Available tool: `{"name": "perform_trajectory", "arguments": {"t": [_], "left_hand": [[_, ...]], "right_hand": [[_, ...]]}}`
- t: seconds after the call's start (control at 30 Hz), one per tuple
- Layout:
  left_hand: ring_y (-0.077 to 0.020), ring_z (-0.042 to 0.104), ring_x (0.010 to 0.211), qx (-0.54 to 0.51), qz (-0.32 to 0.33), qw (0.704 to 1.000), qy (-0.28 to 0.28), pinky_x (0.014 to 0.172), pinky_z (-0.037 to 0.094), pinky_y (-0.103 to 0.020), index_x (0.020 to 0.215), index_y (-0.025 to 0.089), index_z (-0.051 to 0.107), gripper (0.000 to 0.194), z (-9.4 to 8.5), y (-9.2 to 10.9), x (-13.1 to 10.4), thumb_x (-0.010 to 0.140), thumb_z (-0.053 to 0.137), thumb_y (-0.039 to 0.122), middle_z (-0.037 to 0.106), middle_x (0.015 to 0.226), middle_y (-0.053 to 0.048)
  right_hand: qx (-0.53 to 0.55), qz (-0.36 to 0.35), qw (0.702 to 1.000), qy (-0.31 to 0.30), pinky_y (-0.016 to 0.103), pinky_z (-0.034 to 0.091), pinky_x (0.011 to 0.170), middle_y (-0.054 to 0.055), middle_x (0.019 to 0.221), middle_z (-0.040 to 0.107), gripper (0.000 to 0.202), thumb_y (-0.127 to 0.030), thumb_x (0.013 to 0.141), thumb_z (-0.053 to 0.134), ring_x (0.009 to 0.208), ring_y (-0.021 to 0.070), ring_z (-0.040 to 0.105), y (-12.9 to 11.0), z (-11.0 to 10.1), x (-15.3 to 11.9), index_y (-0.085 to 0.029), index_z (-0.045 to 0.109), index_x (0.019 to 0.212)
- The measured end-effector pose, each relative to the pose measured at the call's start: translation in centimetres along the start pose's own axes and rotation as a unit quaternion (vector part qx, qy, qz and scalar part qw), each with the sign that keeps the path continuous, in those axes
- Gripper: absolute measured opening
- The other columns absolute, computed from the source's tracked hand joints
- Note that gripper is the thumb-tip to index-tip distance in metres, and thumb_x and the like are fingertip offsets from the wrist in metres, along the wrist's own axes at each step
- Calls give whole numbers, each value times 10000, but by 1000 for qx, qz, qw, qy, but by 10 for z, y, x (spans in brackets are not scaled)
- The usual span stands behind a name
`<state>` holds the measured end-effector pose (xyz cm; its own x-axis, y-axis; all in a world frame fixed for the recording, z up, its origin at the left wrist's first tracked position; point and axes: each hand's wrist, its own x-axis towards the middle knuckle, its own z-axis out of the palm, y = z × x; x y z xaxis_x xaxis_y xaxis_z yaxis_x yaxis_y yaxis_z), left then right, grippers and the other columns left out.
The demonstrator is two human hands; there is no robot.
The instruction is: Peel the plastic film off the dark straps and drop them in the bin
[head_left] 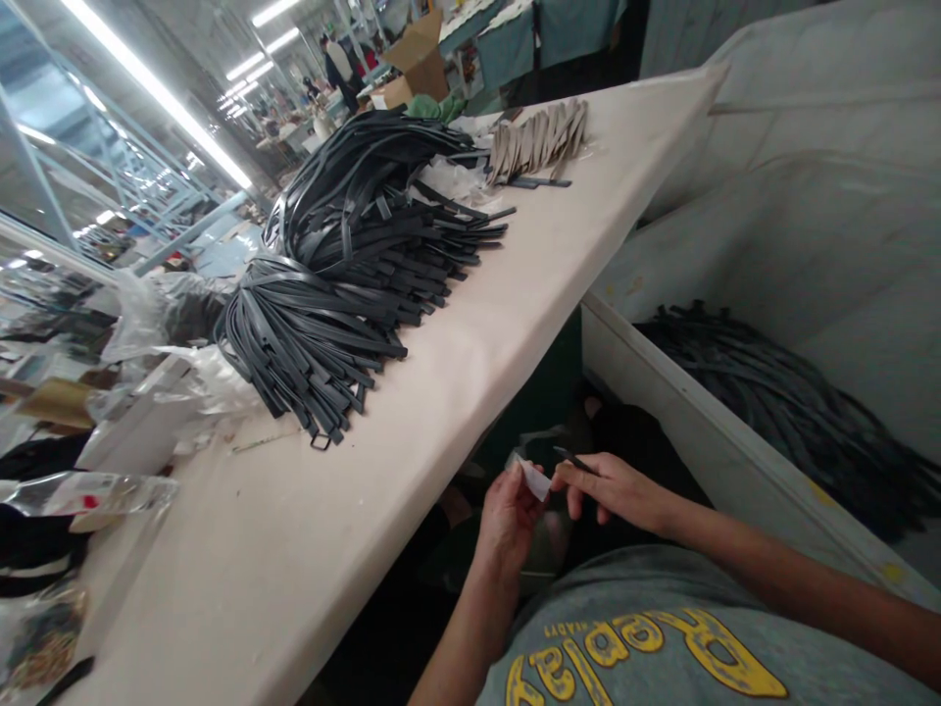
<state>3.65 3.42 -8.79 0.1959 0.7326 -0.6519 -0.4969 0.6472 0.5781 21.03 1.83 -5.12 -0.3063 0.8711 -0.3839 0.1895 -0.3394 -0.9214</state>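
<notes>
Low in front of my body, beside the table edge, my left hand is closed on a small white slip with a clear, shiny bit at its top. To its right, my right hand pinches a slim dark tool whose kind I cannot make out. The right fingertips come close to the edge of the slip; whether they touch it is unclear. On the table, left of my hands, lie bundles of dark grey straps, their cut ends fanned toward me.
The pale table slants across the view. Beige strips lie at its far end; plastic bags and a plastic bottle are on the left. At right, a large pale bin holds more dark straps. A person stands far back.
</notes>
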Motion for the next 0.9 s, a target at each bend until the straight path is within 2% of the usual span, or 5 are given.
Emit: {"name": "perform_trajectory", "arguments": {"t": [0.17,0.33,0.47,0.63,0.9], "left_hand": [[-158,655,712,-1,17,999,-33,636,511,-251,933,136,727,461,5,0,-9,669,809,506,721,817,-63],[-149,620,681,61,22,995,-82,706,506,-282,836,107,734,453,8,1,-17,670,808,522,684,734,-57],[-112,581,622,60,65,995,-36,672,469,-246,700,103,704,400,8,2,-12,580,886,439,654,653,-17],[-135,657,672,-28,38,998,52,704,514,-264,713,142,668,481,4,7,-2,452,939,441,700,722,-26],[-125,655,684,-49,65,996,34,669,494,-232,764,138,694,472,7,5,-5,515,908,478,720,799,-35]], "right_hand": [[-43,-53,997,32,268,419,574,18,615,618,460,-575,858,527,610,162,548,-9,17,9,-158,625,688],[-58,-63,996,36,287,412,620,16,637,620,403,-512,864,510,636,173,549,-12,15,12,-164,632,703],[-50,-42,998,9,271,416,563,31,636,625,452,-576,850,512,615,171,549,-9,8,9,-165,615,692],[0,36,994,-108,243,439,473,74,604,661,668,-757,820,434,542,168,592,-4,7,3,-138,664,717],[34,97,982,-159,201,412,424,63,549,650,701,-790,794,457,471,128,570,7,28,16,-132,666,676]]}}
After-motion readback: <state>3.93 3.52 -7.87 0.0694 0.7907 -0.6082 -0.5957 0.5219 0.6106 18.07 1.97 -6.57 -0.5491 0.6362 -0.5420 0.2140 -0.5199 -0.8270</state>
